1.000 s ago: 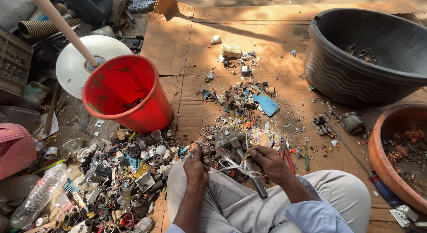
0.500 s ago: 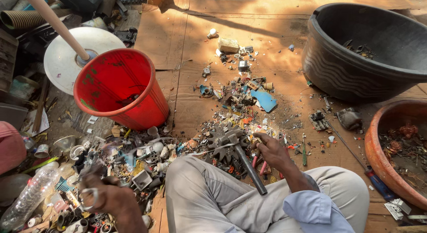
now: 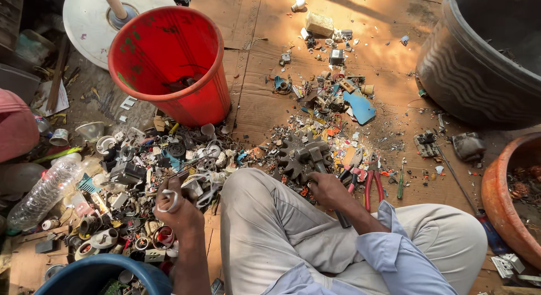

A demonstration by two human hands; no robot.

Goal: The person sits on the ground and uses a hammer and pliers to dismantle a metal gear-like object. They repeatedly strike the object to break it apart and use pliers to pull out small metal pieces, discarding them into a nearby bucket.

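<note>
Low in the frame, left of centre, the left hand [image 3: 176, 211] is raised above a heap of small scrap parts [image 3: 129, 182], its grip pinching a white plastic ring [image 3: 168, 202] with wire trailing from it, lifted clear so it can be looked over. At lower centre the right hand [image 3: 328, 191] has its grip pressed together around the handle of a hammer [image 3: 321, 171], whose head rests on a dark toothed gear [image 3: 298, 157] lying on the cardboard [image 3: 259, 109], apparently serving as an anvil. Red-handled pliers [image 3: 372, 185] lie just right of that hand, within easy reach. A red bucket [image 3: 169, 64] stands at upper left, a black tub [image 3: 484, 64] at upper right, probably for sorted pieces
</note>
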